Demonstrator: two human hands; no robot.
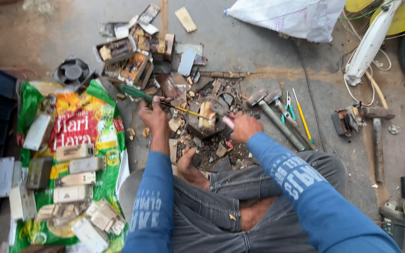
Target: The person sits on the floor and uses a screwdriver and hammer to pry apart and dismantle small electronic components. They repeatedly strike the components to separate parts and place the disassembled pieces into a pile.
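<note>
My left hand (154, 117) grips a green-handled screwdriver (137, 92), its shaft pointing right into a small rusty block with a pale wound core (207, 117) on the concrete floor. My right hand (243, 127) is closed around a pink-handled tool (228, 121), its head touching the same block. Both arms wear blue sleeves. I sit cross-legged in grey jeans, one bare foot (191, 169) just below the block. Broken bits and chips lie around the block.
A green and orange printed sack (104, 136) at left carries several pale box-shaped parts. Opened metal casings (127, 61) lie behind. Two hammers (277, 119), pliers (288, 107), a yellow screwdriver (302, 117) and another hammer (377, 140) lie at right. A black fan (73, 71) sits far left.
</note>
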